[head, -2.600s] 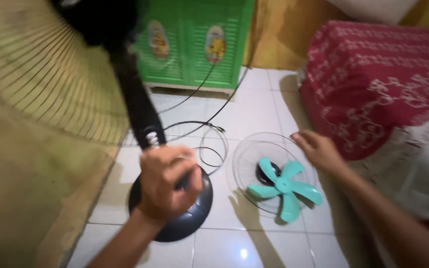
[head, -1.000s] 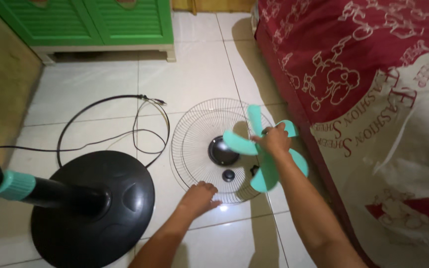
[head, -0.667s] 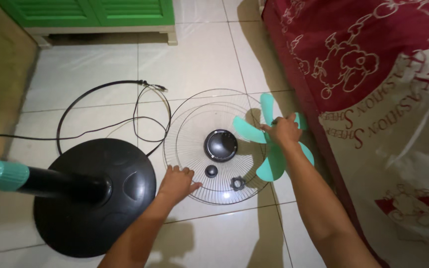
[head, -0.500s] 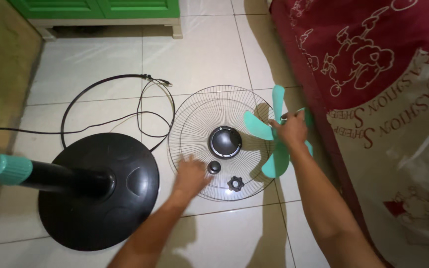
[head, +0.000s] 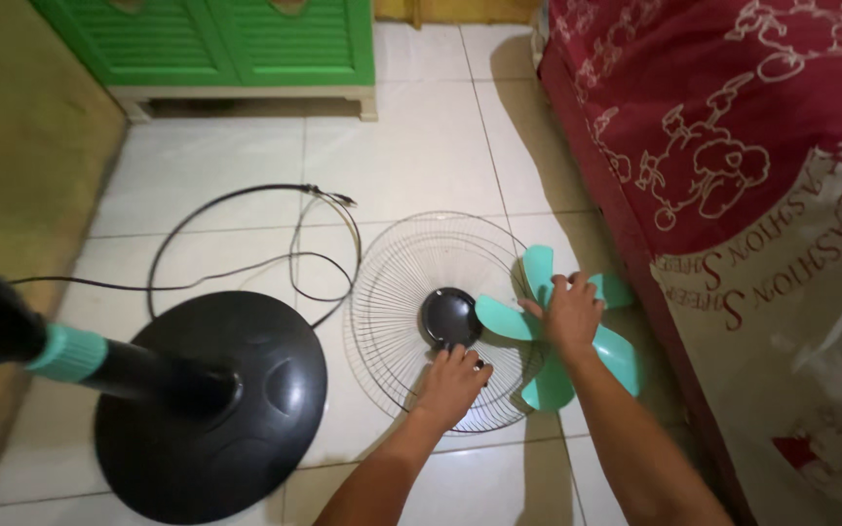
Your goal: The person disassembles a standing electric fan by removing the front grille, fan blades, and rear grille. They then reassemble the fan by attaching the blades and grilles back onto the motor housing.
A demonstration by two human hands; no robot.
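Note:
A round wire fan grille (head: 397, 292) with a black centre cap (head: 447, 314) lies flat on the white tile floor. My left hand (head: 450, 385) rests on the grille just below the cap, fingers curled over small black parts that I cannot make out. My right hand (head: 569, 314) grips the hub of a teal fan blade (head: 562, 336), which sits at the grille's right edge next to the bed.
The black round fan base (head: 209, 404) with its pole and teal collar (head: 68, 353) stands at the left. A black power cord (head: 236, 229) loops on the tiles behind it. A green cabinet (head: 211, 44) is at the back; a red-covered bed (head: 733, 175) fills the right.
The view shifted from the fan stand to the grille. My left hand left the pole and reached onto the grille near the centre cap. My right hand kept hold of the teal blade at the grille's right edge.

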